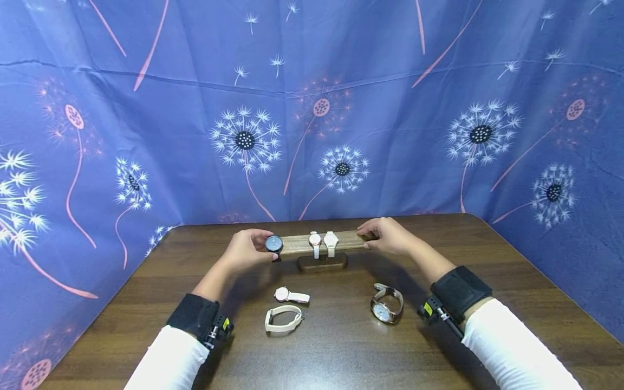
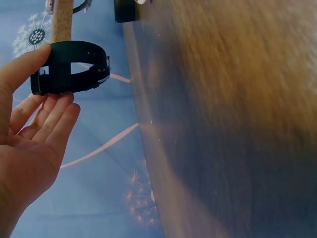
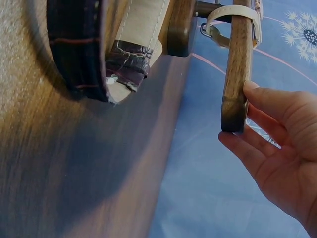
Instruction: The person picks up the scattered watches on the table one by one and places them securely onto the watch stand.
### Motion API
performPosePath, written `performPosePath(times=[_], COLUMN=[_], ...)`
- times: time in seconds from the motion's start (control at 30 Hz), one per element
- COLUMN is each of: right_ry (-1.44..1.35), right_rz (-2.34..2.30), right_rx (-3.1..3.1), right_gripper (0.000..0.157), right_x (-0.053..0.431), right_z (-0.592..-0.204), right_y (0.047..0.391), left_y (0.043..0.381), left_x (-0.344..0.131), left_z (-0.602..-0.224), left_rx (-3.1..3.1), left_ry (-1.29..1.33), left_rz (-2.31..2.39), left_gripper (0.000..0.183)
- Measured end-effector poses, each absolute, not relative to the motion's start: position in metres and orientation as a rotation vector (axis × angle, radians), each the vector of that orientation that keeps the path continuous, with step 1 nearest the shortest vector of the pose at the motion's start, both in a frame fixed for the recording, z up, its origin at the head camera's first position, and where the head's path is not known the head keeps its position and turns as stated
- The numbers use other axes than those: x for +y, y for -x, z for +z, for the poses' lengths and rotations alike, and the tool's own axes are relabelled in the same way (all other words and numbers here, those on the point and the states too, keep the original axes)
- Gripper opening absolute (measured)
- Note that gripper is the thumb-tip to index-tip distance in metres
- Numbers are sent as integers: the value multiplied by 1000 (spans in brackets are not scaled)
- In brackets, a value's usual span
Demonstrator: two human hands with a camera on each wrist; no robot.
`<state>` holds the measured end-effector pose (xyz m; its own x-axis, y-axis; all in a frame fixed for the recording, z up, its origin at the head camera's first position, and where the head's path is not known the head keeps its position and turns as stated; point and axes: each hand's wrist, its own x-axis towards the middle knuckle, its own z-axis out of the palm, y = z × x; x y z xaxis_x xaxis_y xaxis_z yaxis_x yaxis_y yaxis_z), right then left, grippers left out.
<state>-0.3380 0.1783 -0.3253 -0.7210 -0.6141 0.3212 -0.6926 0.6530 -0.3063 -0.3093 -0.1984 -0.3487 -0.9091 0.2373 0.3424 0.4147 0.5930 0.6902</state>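
Observation:
A wooden watch stand's bar (image 1: 297,245) runs level above its dark base (image 1: 323,262), with two white-strapped watches, one (image 1: 314,239) beside the other (image 1: 331,239), looped round its middle. At the bar's left end my left hand (image 1: 244,250) pinches a dark-faced watch (image 1: 274,244) between thumb and fingers. In the left wrist view its black strap (image 2: 94,49) forms a buckled loop around the bar's end. My right hand (image 1: 389,236) grips the bar's bare right end; the right wrist view shows the thumb on one side of that end (image 3: 235,106) and fingers behind and below.
On the brown table (image 1: 331,357), nearer me, lie a small white watch (image 1: 287,294), a cream-strapped watch (image 1: 284,319) on its side, and a brown-strapped watch (image 1: 386,306) to the right. A blue dandelion-print cloth (image 1: 400,141) hangs behind and at both sides.

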Motion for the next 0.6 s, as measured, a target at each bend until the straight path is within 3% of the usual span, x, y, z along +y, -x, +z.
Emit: performPosePath(times=[0.6], right_ry=[-1079], right_rz=[607], right_rx=[-2643], right_gripper=[28], right_x=[175], right_z=[-324], right_y=[335], left_y=[316], left_x=[-182], left_z=[-345], left_rx=[-2630], left_ry=[672], left_rz=[-895], left_gripper=[53])
